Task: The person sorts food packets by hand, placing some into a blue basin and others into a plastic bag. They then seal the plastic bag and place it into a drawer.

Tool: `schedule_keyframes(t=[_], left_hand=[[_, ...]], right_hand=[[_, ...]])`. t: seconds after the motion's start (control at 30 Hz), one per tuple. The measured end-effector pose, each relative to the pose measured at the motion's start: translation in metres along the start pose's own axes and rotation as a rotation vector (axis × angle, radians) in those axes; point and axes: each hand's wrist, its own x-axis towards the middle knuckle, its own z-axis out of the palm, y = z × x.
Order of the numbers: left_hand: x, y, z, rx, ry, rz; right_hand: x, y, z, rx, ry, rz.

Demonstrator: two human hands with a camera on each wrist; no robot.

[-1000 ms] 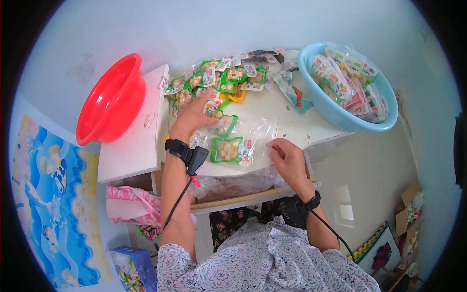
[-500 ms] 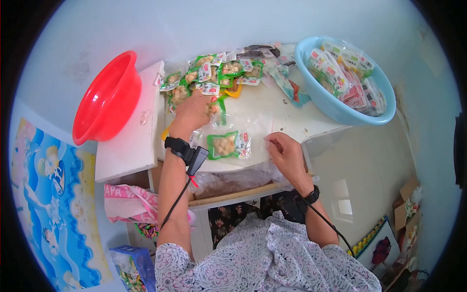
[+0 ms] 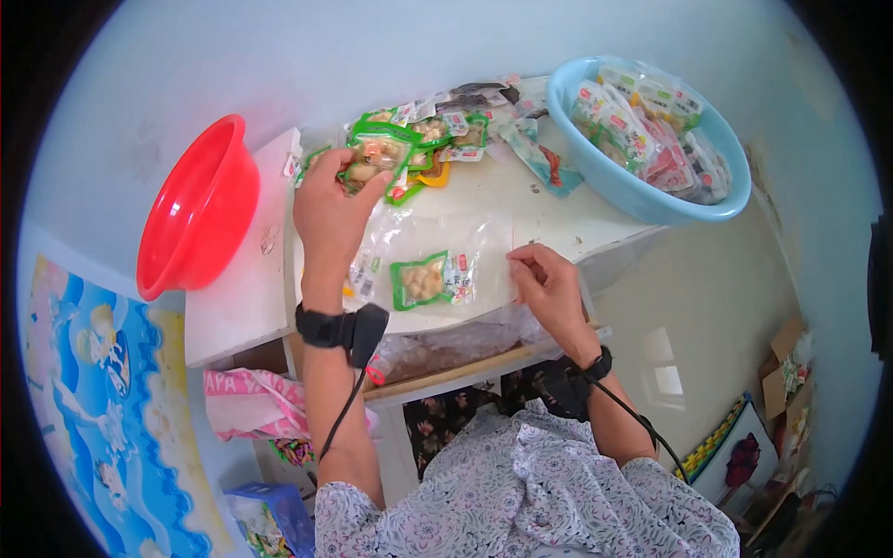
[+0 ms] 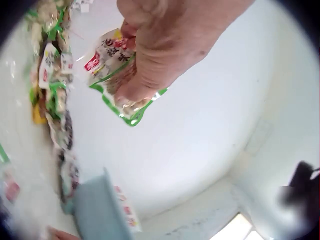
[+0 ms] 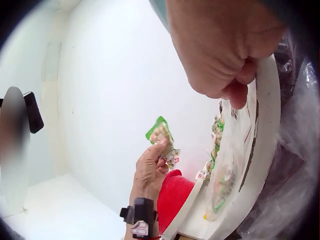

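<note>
My left hand [image 3: 330, 219] pinches a small green-edged snack packet [image 3: 383, 149] with pale pieces inside, raised at the front of the packet pile. In the left wrist view the thumb lies across that packet [image 4: 107, 62]. My right hand [image 3: 553, 290] pinches the right edge of a clear plastic bag [image 3: 486, 237] lying flat on the white table [image 3: 549, 219]. Inside the bag, a similar green-edged packet [image 3: 421, 281] shows near the table's front edge. The right wrist view has the curled right-hand fingers [image 5: 237, 92] at the bag's edge.
Behind the bag lies a pile of snack packets [image 3: 433, 130]. A blue basin [image 3: 642, 200] full of packets stands at the right. At the left a red basin [image 3: 200, 214] leans on its side. An open drawer [image 3: 446, 358] with clear plastic is below the table.
My left hand has reached to the pile, taken hold of a green-edged packet and lifted it, drawing back left. My right hand has stayed at the bag's edge.
</note>
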Motion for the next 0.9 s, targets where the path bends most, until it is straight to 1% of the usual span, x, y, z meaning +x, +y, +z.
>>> schedule_keyframes(t=[0.03,0.13,0.17,0.23,0.27,0.3,0.33,0.43,0.53,0.57,0.67,0.7,0.77,0.8,0.9], left_hand=[[-0.004,0.014,-0.004,-0.178,-0.107,-0.113],[-0.017,0.038,-0.005,-0.563,-0.417,-0.185],[-0.022,0.042,-0.003,-0.411,-0.473,-0.166],[-0.039,0.060,0.014,-0.769,-0.406,-0.234],[-0.047,0.070,0.023,-0.943,-0.366,-0.274],[-0.054,0.076,0.031,-1.000,-0.316,-0.332],[-0.059,0.078,0.036,-1.077,-0.325,-0.406],[-0.070,0.080,0.053,-1.273,-0.344,-0.617],[-0.090,0.096,0.069,-1.362,-0.312,-0.711],[-0.096,0.095,0.074,-1.367,-0.339,-0.702],[-0.104,0.098,0.080,-1.239,-0.422,-0.629],[-0.103,0.091,0.078,-1.102,-0.476,-0.598],[-0.103,0.080,0.081,-0.637,-0.259,-0.283],[-0.103,0.077,0.082,-0.404,-0.155,-0.124],[-0.112,0.072,0.082,0.077,-0.098,0.093]], right_hand=[[-0.002,-0.005,-0.002,0.047,0.010,0.038],[-0.004,-0.014,-0.011,0.315,0.061,0.171],[-0.006,-0.017,-0.015,0.353,0.059,0.138],[-0.011,-0.024,-0.022,0.425,0.051,0.079],[-0.015,-0.034,-0.025,0.423,0.000,0.062],[-0.018,-0.048,-0.027,0.424,-0.052,0.041],[-0.020,-0.055,-0.027,0.425,-0.103,0.017],[-0.023,-0.050,-0.018,0.262,-0.149,-0.224],[-0.028,-0.043,-0.007,0.387,-0.030,-0.139],[-0.031,-0.048,-0.006,0.434,0.072,-0.132],[-0.029,-0.032,-0.020,0.383,0.266,0.018],[-0.029,-0.030,-0.025,0.414,0.324,0.018],[-0.025,-0.036,-0.038,0.470,0.443,0.011],[-0.024,-0.034,-0.047,0.444,0.448,-0.009],[-0.023,-0.026,-0.066,0.389,0.476,-0.046]])
